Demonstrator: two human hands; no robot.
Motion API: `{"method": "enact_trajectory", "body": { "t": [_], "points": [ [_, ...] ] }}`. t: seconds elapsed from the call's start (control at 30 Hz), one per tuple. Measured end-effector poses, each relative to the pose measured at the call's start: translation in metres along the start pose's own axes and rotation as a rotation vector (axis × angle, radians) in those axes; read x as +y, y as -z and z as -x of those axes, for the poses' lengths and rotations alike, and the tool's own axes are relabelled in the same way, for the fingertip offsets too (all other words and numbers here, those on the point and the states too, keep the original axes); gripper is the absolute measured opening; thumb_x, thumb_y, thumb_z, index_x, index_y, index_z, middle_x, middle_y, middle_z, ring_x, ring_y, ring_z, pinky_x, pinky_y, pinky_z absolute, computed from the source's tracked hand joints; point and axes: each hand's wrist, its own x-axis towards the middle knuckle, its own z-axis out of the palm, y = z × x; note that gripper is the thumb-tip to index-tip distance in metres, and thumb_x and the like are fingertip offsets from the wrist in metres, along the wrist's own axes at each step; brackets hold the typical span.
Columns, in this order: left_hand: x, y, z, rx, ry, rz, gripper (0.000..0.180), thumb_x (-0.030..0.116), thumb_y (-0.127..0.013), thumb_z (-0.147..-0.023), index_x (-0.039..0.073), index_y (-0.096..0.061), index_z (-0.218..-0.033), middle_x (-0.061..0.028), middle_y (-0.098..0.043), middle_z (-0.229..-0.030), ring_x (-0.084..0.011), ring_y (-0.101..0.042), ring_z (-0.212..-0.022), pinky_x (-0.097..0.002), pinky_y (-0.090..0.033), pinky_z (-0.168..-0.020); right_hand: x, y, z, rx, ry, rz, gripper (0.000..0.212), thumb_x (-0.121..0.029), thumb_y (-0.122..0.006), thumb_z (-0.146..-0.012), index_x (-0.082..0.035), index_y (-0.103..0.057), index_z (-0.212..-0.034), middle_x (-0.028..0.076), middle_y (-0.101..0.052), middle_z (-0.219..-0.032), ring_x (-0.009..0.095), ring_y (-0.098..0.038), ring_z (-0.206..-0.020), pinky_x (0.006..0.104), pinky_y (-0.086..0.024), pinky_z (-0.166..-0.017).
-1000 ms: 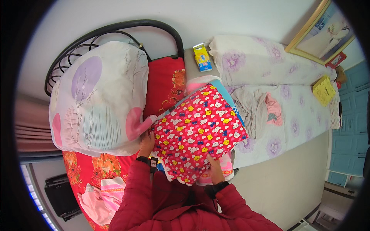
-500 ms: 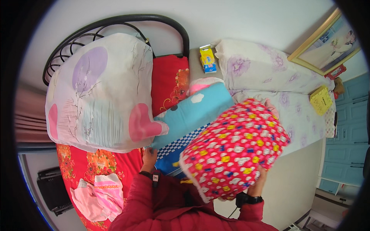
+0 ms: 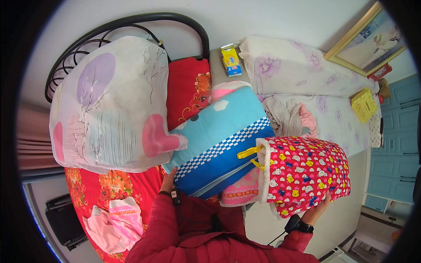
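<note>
My right hand (image 3: 319,209) grips the lower edge of a red baby quilt (image 3: 307,171) printed with small bears and hearts. The quilt is folded over, with a white fleecy border and yellow ribbon ties (image 3: 250,152) at its left end. My left hand (image 3: 168,180) is closed at the lower left corner of a folded blue quilt (image 3: 223,140), its fingers partly hidden. That quilt has a light blue part with a cloud, a checkered band and a dark blue part. Between the two quilts and my body shows a pink patterned cloth (image 3: 241,190).
A bulky white covered bundle (image 3: 118,105) sits left on the red floral bedding (image 3: 153,175). Pink clothing (image 3: 115,225) lies nearer me. A grey and pink garment (image 3: 287,117), a yellow and blue packet (image 3: 231,60), a yellow box (image 3: 364,106) and a framed picture (image 3: 370,37) are beyond.
The red quilt has moved right and down with my right hand, turning so its ribbon end shows. More of the blue quilt and the grey and pink garment is uncovered. My left hand stays nearly in place.
</note>
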Motion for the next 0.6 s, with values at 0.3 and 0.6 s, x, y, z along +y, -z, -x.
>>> {"method": "enact_trajectory", "body": {
  "t": [0.3,0.6],
  "points": [
    [0.002,-0.018,0.028,-0.212,-0.017,-0.05,0.039,0.008,-0.053,-0.068,0.003,-0.04,-0.105,-0.0093,-0.05,-0.095,-0.0205,-0.05,-0.083,-0.0322,-0.042,-0.071,-0.006,-0.011,0.0,0.012,-0.088,-0.065,0.042,-0.031,-0.047,-0.073,-0.004,-0.035,-0.102,0.006,-0.047,-0.097,0.013,-0.05,-0.086,0.025,-0.042,-0.072],
    [0.005,-0.056,0.124,-0.44,-0.23,-0.197,0.041,0.004,-0.052,-0.068,0.001,-0.038,-0.106,-0.0084,-0.049,-0.098,-0.0201,-0.048,-0.088,-0.0296,-0.038,-0.076,-0.006,-0.001,-0.008,0.052,-0.017,-0.056,0.041,-0.032,-0.046,-0.073,-0.004,-0.036,-0.101,0.006,-0.047,-0.097,0.012,-0.05,-0.086,0.0244,-0.043,-0.07]
  ]
}}
